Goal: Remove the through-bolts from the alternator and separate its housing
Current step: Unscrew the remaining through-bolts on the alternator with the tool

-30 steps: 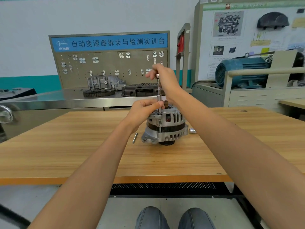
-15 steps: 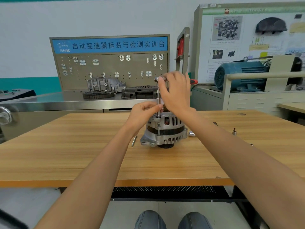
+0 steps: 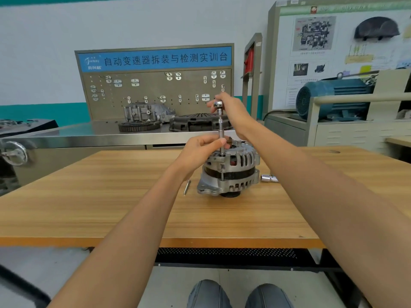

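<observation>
Since a moment ago, right hand point(image 3: 231, 112) is swinging left, gripping the ratchet point(image 3: 219, 121); I'm seeing left hand point(image 3: 200, 152) pinching its shaft above the alternator point(image 3: 231, 172) on the table point(image 3: 89, 196)

One alternator point(image 3: 229, 172) stands on one wooden desk point(image 3: 111, 196). Two hands are at it: one left hand point(image 3: 198, 152) and one right hand point(image 3: 233, 114). One upright socket driver point(image 3: 220, 127) rises from the alternator's top. One loose bolt point(image 3: 186, 187) lies on the desk to the alternator's left, and one chrome socket point(image 3: 268, 178) lies to its right. Behind, one steel bench point(image 3: 89, 134) carries one gear ring point(image 3: 139, 126), one gearbox casing point(image 3: 148, 113) and one black clutch cover point(image 3: 198, 122). One blue motor point(image 3: 333, 98) sits at the right.
</observation>
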